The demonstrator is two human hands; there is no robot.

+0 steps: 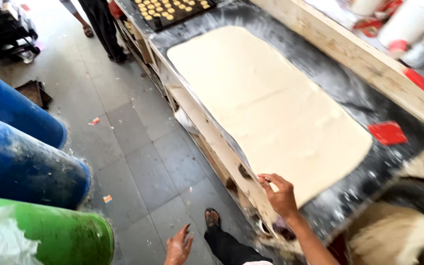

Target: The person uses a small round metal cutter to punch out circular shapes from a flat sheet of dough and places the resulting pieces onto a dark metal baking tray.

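The sheet of dough (271, 113), pale cream and rolled flat into a long rounded rectangle, lies on a dark, flour-dusted worktop (354, 98) that runs away from you on a slant toward the upper left, and it covers most of that surface; a wooden ledge (349, 51) borders the worktop's far side, with white tubs (408, 22) standing beyond it; to your left, on their sides, lie two blue drums (23, 152) and, nearest you, a green drum (60, 233), all well apart from the worktop across a grey tiled floor (143, 162); at the far end of the worktop sits a dark tray of small yellow biscuits (170, 10), and another person's legs (101, 27) stand on the floor beside it; a mound of pale flour or dough (393, 235) shows at the lower right corner, too blurred to tell which; a red flat scraper (387, 133) rests on the worktop just beside the dough's right edge; your right hand (280, 194) is at the dough's near corner, fingers curled and drawn together on the edge of the sheet, thumb side toward the worktop's front rim; your left hand (178, 248) hangs low over the floor, spread with fingers apart, holding nothing; your sandalled foot (212, 217) shows between the two hands.
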